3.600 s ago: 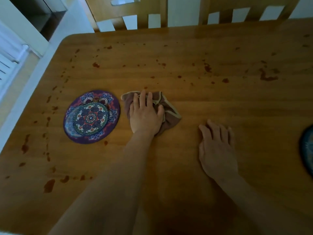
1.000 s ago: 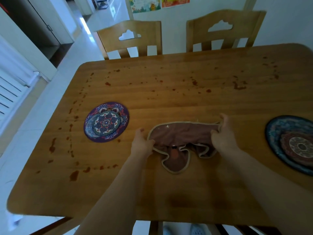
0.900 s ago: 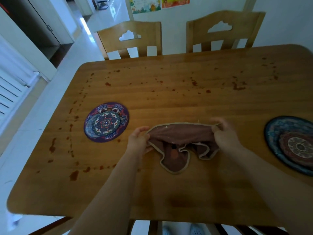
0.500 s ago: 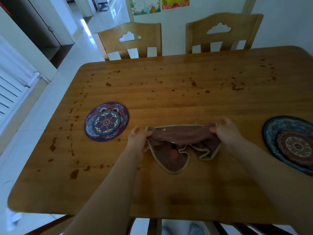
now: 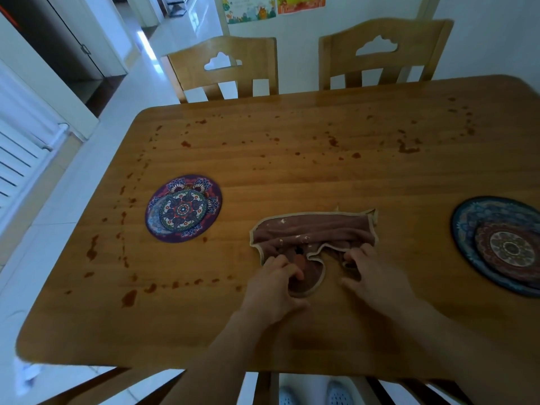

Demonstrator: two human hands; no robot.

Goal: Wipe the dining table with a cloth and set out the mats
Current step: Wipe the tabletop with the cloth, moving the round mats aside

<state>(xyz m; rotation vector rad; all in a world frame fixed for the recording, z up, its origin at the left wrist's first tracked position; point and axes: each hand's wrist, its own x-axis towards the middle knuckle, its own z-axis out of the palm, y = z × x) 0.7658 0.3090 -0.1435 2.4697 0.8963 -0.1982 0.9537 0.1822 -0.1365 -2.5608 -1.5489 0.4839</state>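
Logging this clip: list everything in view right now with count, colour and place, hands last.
wooden dining table: one, honey-brown, fills the view's middle
reddish-brown stains: many, scattered over the table's left and far parts
brown cloth with pale trim: one, crumpled, table's near middle
purple round patterned mat: one, left of the cloth
blue round patterned mat: one, dark red centre, table's right edge
wooden chairs: two, light brown, far side
colourful posters: two, far wall
white radiator: one, far left
left hand: one, grips the cloth's near edge
right hand: one, grips the cloth's near edge
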